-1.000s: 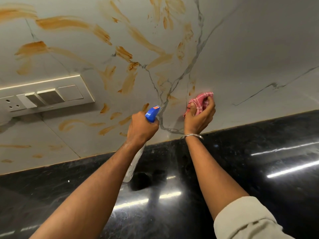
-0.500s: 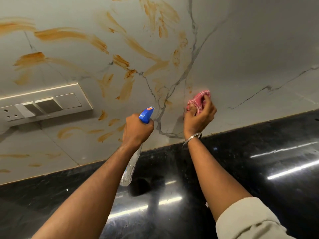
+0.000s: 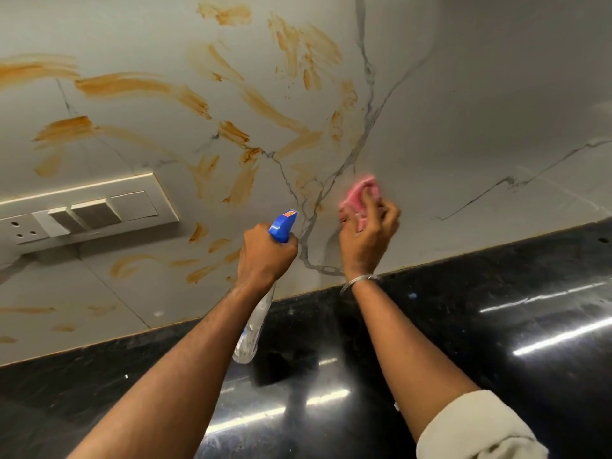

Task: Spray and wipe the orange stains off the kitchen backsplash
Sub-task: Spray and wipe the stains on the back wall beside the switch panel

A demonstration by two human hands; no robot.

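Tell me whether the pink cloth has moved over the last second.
Yes. The pink cloth, gripped in the right hand, has moved up the backsplash, away from the black countertop edge.

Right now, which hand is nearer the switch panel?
Left. The left hand, gripping the spray bottle, sits right of the switch panel; the right hand, holding the pink cloth, is farther right.

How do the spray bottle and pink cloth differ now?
1. Clear, blue-headed plastic spray bottle sits in the left hand; crumpled pink cloth in the right hand.
2. Bottle is sharp; cloth blurred, against the white marble backsplash.
Both are gripped.
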